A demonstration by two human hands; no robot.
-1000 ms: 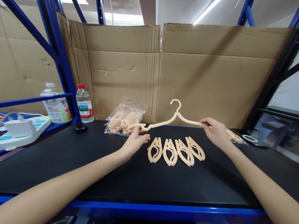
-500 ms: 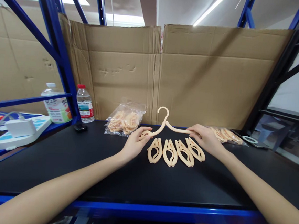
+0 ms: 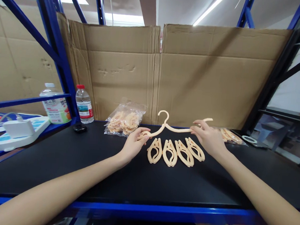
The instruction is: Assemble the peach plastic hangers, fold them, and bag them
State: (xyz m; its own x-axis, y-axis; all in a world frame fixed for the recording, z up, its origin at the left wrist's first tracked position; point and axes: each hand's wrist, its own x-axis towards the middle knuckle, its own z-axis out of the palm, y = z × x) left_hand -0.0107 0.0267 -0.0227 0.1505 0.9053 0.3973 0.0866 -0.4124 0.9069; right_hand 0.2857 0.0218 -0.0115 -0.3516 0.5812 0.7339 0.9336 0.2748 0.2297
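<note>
A cream plastic folding hanger [image 3: 173,127] is held just above the black shelf top [image 3: 83,162], hook up. My left hand [image 3: 133,144] pinches its left arm end, which is folded in. My right hand [image 3: 208,138] grips the right arm, whose tip sticks up past my fingers. Just in front of the hanger, several folded hangers [image 3: 175,152] lie side by side in a row on the shelf top.
A clear bag of hangers [image 3: 124,121] lies behind my left hand; another bag [image 3: 228,135] lies at the right. Two bottles [image 3: 84,104] stand at the left by a blue rack post. Cardboard sheets [image 3: 194,71] wall the back. A white device [image 3: 18,130] sits far left.
The spread hanger came down and toward the row while its arms folded inward. Both hands moved closer together; the right arm's tip now bends upward.
</note>
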